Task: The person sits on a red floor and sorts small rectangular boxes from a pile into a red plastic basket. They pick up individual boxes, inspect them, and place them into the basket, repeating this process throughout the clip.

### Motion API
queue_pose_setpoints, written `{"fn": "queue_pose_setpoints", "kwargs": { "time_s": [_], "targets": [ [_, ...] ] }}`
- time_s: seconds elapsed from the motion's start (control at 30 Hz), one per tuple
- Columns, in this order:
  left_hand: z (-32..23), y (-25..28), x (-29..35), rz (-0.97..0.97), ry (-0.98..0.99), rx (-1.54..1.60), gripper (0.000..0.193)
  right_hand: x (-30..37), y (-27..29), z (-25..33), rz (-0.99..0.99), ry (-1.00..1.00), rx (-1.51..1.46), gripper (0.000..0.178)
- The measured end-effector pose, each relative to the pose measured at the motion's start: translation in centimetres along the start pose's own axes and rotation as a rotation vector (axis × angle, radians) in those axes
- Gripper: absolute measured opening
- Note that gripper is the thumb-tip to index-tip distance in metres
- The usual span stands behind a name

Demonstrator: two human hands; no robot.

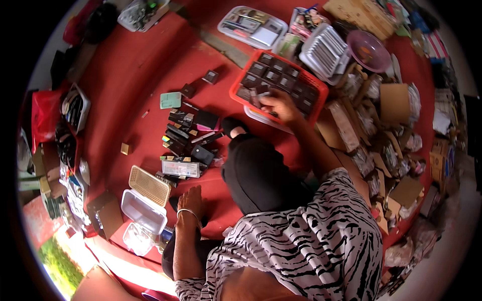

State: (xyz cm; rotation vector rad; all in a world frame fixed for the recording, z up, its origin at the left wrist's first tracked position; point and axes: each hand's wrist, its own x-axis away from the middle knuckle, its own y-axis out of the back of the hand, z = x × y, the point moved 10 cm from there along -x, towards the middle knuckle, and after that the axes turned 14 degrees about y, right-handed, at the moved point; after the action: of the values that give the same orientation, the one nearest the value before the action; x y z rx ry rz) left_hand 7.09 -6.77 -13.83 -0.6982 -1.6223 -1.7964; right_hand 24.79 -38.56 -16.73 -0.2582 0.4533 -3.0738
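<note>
My right hand (279,105) reaches into an orange-red basket (321,89), its fingers closed on a small dark box (261,91) at the near left side. Several similar dark square boxes (272,76) are stacked in rows inside. My left hand (191,199), with a bracelet at the wrist, lies low with its fingers stretched out and nothing seen in it. Just beyond it are a clear flat case (181,168) and a pile of mostly black small packages (176,134). The underside of the left hand is hidden.
Left of my left hand stand a tan woven basket (149,184) and a white plastic tub (144,208). Opened cardboard boxes (394,103) crowd the right side. A white tray (253,27), a ribbed white rack (325,50) and a purple basin (369,50) stand beyond the orange-red basket.
</note>
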Motion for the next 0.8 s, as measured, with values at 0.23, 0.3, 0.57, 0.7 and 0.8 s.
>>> {"fn": "queue_pose_setpoints", "kwargs": {
  "time_s": [0.23,0.3,0.57,0.7,0.8],
  "targets": [
    [-1.7,-3.2,-1.0,0.179,-0.016,-0.053,0.049,6.4,19.7,2.6,-0.532,0.101,0.603,0.046],
    [-1.7,-3.8,-1.6,0.197,-0.009,-0.053,0.051,5.5,22.4,3.4,-0.644,0.044,0.951,0.057],
    [-0.9,-3.4,-2.4,0.121,-0.042,0.055,0.049,0.3,25.5,-5.2,-0.699,-0.089,1.106,0.050],
    [-0.4,-4.3,-3.0,0.051,-0.065,-0.063,0.039,0.3,28.5,-5.8,-0.690,0.173,1.118,0.027],
    [0.8,-4.5,-2.6,0.073,-0.033,-0.057,0.039,-0.4,26.5,-5.8,-0.604,0.046,1.041,0.028]
  ]
}}
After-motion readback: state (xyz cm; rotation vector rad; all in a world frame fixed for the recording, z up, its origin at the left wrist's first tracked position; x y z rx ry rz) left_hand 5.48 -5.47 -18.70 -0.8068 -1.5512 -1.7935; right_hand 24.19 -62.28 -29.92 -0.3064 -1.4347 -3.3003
